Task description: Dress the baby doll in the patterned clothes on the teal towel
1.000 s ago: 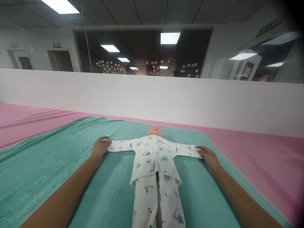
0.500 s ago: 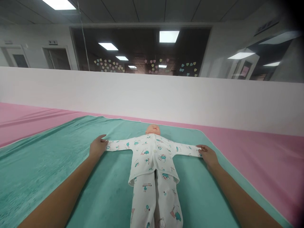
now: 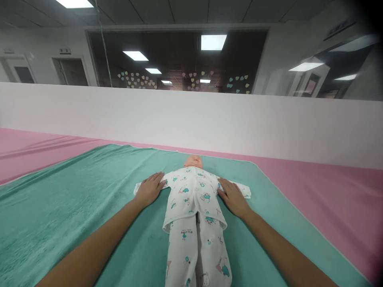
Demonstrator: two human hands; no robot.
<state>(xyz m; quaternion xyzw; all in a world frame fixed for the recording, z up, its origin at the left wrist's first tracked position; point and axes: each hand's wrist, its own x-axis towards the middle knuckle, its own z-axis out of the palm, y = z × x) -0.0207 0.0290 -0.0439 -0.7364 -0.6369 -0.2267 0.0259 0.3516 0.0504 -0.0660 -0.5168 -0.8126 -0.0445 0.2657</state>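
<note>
A baby doll [image 3: 194,161] lies on its back with its head at the far end, dressed in a white printed jacket [image 3: 182,195] and matching trousers [image 3: 182,251]. Both sleeves stretch out sideways. My left hand [image 3: 150,189] rests flat on the sleeve at the left, fingers extended toward the shoulder. On the right-hand sleeve [image 3: 243,190], my right hand [image 3: 233,196] lies with its fingers out near the upper arm. Neither hand grips the cloth. Parts of both sleeves are hidden beneath my hands.
A teal blanket [image 3: 89,191] lies under the doll, over a pink cover [image 3: 329,195]. Behind it runs a low white wall [image 3: 191,119]. Above the wall is a dark window [image 3: 179,52] with heart-shaped stickers and reflected ceiling lights.
Both hands have left the cuffs they were pinching and moved inward along the sleeves, now lying flat nearer the shoulders. The view has tilted slightly.
</note>
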